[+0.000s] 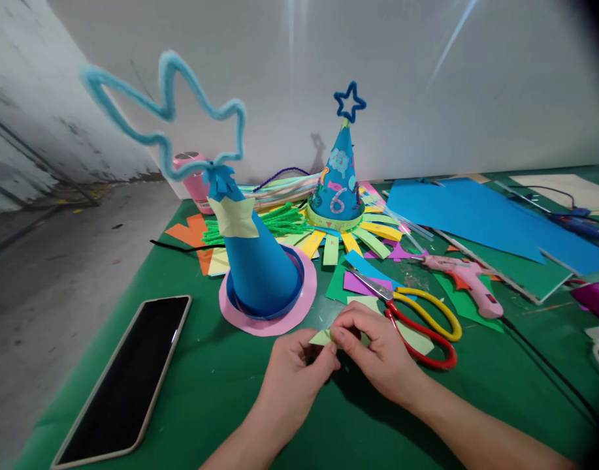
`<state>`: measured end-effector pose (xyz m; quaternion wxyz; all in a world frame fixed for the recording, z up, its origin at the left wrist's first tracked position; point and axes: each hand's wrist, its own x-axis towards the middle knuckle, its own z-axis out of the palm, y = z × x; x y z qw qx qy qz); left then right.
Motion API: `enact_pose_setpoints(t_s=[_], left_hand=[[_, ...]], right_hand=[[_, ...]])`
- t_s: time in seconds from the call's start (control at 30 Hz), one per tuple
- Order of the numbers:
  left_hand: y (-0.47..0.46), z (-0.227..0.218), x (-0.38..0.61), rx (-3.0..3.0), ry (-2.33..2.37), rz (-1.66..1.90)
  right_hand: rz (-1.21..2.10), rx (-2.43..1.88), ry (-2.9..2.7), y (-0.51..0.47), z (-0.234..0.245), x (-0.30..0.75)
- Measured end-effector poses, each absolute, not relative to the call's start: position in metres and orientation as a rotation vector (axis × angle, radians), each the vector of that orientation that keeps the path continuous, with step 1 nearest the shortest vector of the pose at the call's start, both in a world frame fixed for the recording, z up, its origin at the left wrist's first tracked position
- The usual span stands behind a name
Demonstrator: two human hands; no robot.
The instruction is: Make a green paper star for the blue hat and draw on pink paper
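Observation:
My left hand and my right hand meet low in the middle of the green table. Both pinch a small pale green paper piece between thumb and fingers. Just behind them stands a blue paper cone hat on a pink disc, with a pale yellow star on its side and a light blue pipe-cleaner star on top. Red and yellow scissors lie right beside my right hand.
A phone lies screen-up at the left. A second decorated cone hat stands further back on coloured paper strips. A pink glue gun, blue paper sheets, green pipe cleaners and a pink cup surround them.

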<state>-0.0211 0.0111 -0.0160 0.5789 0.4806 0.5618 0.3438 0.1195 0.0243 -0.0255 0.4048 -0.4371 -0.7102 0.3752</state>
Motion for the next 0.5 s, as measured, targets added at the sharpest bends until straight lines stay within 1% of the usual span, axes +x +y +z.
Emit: enact_pose_setpoints(t_s=[0.17,0.5], left_hand=[[0.0118,-0.0161,-0.0199,1.070,1.320,0.831],[0.0093,-0.0185,-0.0201,0.993,1.292,0.818]], right_hand=[[0.998,-1.107,-1.801,0.0254,-0.0259,0.1197],[1.319,-1.163,-1.505,0.0246,-0.0287,0.1161]])
